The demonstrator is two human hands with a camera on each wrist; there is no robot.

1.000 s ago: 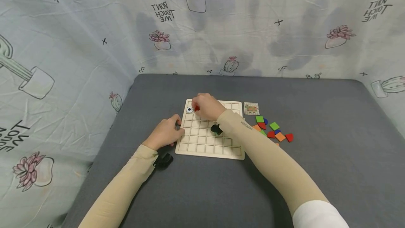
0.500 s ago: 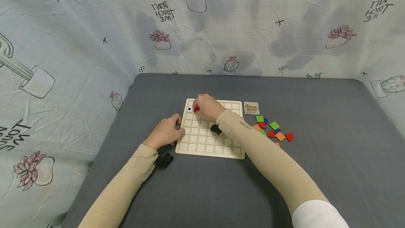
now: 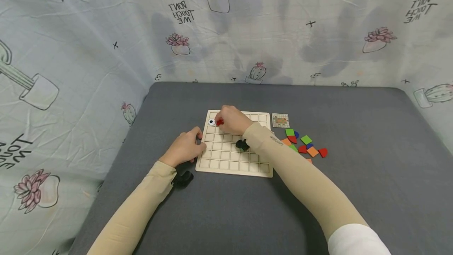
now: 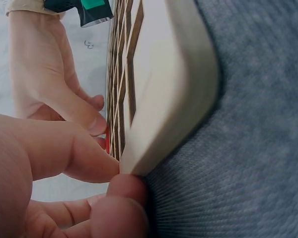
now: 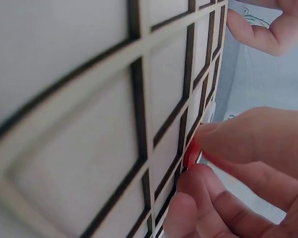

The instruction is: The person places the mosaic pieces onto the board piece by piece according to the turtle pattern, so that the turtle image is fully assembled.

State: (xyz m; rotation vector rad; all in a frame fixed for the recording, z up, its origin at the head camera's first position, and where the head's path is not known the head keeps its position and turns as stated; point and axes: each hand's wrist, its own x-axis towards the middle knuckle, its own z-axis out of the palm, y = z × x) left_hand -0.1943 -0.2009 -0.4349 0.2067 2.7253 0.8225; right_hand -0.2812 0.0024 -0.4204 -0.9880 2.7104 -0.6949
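A wooden grid board lies on the grey table. My left hand holds the board's left edge; in the left wrist view, the thumb is on its upper side and curled fingers are at its lower side. Over the upper left of the grid, my right hand pinches a small red tile between thumb and fingers, low in a cell of the second row. Its full shape is hidden by the fingers. Just left of that tile, a white round piece with a black centre sits in a cell.
Right of the board lies a small printed pattern card. Loose green tiles, red tiles, orange tiles and blue pieces are scattered below it, partly behind the right forearm. A patterned curtain surrounds the table.
Over the last second the right hand shifts very slightly, and more of the red tile shows beside the white piece. The left hand stays at the board's edge.
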